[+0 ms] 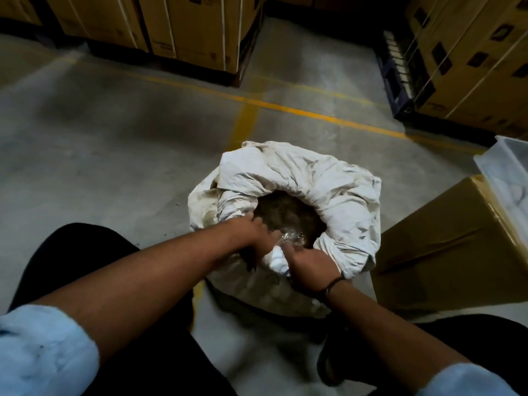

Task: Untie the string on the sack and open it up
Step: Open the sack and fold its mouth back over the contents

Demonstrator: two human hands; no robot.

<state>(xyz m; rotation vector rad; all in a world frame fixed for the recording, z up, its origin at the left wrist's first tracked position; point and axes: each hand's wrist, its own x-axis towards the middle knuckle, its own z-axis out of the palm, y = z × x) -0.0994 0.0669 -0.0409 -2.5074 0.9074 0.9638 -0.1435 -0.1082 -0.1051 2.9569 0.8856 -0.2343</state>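
A dirty white cloth sack (328, 192) stands on the concrete floor between my knees. Its mouth gapes open, with the cloth rolled outward around the rim. Dark brown loose material (288, 215) and a bit of clear plastic (291, 237) show inside. My left hand (254, 235) grips the near rim of the sack on its left side. My right hand (310, 264) clutches a bunched fold of white cloth on the near rim, beside the left hand. No string is visible.
A brown carton (451, 244) stands close to the right of the sack, with a clear plastic bin (505, 167) behind it. Stacked strapped cartons (194, 30) line the back, more on a dark pallet (397, 81) at right. Yellow lines (285, 110) cross the floor.
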